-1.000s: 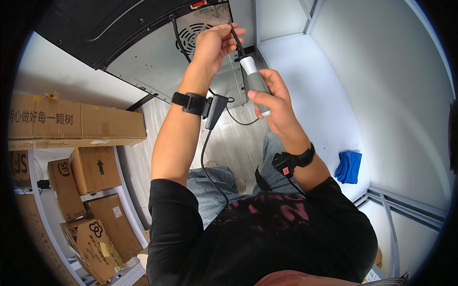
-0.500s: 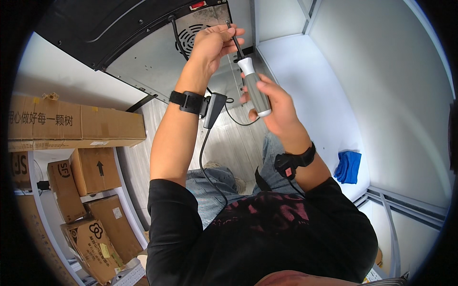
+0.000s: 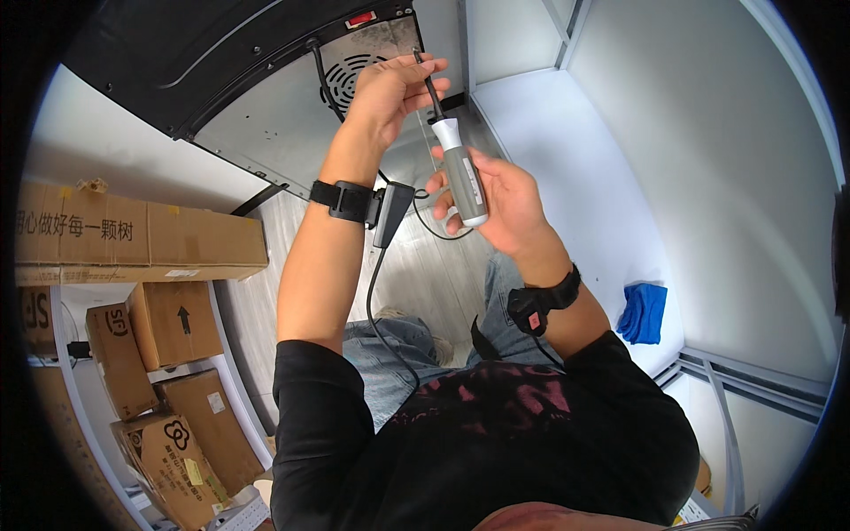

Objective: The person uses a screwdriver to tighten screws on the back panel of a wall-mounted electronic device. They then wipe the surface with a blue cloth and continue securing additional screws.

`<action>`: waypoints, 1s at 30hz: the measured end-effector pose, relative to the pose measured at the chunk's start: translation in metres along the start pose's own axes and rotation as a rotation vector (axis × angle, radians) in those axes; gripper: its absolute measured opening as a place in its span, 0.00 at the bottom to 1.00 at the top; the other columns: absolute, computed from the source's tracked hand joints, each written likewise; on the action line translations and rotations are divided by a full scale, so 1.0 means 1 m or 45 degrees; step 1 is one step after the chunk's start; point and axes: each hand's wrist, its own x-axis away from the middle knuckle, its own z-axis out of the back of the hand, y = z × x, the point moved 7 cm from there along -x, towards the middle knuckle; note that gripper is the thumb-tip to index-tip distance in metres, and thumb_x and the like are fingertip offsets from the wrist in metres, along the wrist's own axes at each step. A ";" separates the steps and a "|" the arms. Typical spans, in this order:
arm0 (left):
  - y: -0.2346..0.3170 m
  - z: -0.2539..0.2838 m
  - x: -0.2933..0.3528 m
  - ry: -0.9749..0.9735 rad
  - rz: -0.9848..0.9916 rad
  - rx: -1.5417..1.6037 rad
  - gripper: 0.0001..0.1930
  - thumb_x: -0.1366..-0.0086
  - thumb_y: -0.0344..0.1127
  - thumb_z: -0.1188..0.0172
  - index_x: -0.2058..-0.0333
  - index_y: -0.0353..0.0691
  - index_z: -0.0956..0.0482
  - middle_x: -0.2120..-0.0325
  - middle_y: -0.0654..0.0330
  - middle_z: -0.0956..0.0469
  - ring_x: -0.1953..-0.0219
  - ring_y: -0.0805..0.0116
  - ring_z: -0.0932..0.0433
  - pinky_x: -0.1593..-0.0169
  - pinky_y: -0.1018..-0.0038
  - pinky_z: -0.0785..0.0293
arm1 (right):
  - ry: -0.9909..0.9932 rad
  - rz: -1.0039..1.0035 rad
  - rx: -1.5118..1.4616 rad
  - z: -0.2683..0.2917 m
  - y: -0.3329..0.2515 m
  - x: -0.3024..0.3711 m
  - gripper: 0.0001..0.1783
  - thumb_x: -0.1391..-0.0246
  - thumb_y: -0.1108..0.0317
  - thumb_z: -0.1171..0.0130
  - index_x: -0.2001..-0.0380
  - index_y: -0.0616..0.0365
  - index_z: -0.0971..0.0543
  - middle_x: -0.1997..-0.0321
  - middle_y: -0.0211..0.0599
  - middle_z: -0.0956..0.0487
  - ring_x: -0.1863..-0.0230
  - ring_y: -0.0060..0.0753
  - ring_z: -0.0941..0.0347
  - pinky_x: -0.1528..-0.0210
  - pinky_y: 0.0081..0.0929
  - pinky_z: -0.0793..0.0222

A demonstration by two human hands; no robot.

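Note:
A screwdriver with a grey and white handle and a dark shaft slants up and to the left in front of me. Near its tip, the thumb and fingers of my left hand pinch the shaft. My right hand loosely cradles the handle, its fingers curled behind it. Just beyond my left hand stands a metal-backed machine with a round slotted vent and a black cable. The screwdriver's tip shows above my left fingers; whether it touches the machine, I cannot tell.
Cardboard boxes fill a shelf at the left, and a long carton lies above them. A folded blue cloth rests on the white surface at the right. A black cord hangs from my left wrist strap.
The screwdriver and both hands have shifted slightly down and to the left. My right fingers have loosened around the handle, which now shows more of its side.

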 end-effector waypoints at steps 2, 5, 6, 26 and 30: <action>0.000 0.000 0.001 -0.019 -0.006 0.011 0.14 0.34 0.30 0.53 0.53 0.28 0.31 0.55 0.50 0.24 0.62 0.66 0.20 0.60 0.78 0.22 | -0.087 0.019 0.006 -0.003 -0.002 0.002 0.25 0.39 0.58 0.59 0.45 0.64 0.36 0.61 0.42 0.27 0.64 0.38 0.26 0.69 0.29 0.25; 0.000 0.001 0.002 -0.016 0.009 0.058 0.15 0.33 0.31 0.56 0.52 0.27 0.32 0.55 0.50 0.24 0.61 0.65 0.21 0.58 0.75 0.23 | 0.076 -0.004 0.078 -0.001 -0.002 0.000 0.23 0.43 0.64 0.50 0.47 0.65 0.37 0.63 0.42 0.28 0.66 0.36 0.26 0.66 0.34 0.23; -0.001 0.002 0.001 -0.023 0.027 0.099 0.15 0.33 0.32 0.57 0.52 0.27 0.33 0.55 0.50 0.24 0.61 0.64 0.21 0.57 0.74 0.23 | 0.111 0.030 0.159 0.000 -0.001 -0.001 0.24 0.44 0.67 0.48 0.47 0.66 0.37 0.62 0.42 0.28 0.65 0.35 0.26 0.65 0.34 0.22; -0.007 -0.002 -0.003 0.133 0.076 0.276 0.21 0.30 0.38 0.69 0.54 0.29 0.31 0.59 0.50 0.22 0.64 0.62 0.21 0.60 0.72 0.23 | 0.342 0.192 0.146 0.013 -0.001 -0.004 0.20 0.50 0.75 0.41 0.53 0.63 0.31 0.65 0.33 0.26 0.67 0.22 0.31 0.70 0.22 0.31; -0.011 0.001 -0.006 0.162 0.059 0.290 0.18 0.30 0.38 0.65 0.56 0.30 0.30 0.61 0.51 0.21 0.65 0.63 0.21 0.61 0.73 0.23 | 0.339 0.133 0.234 0.016 0.001 -0.005 0.20 0.51 0.74 0.40 0.54 0.62 0.30 0.65 0.31 0.27 0.66 0.20 0.31 0.70 0.21 0.31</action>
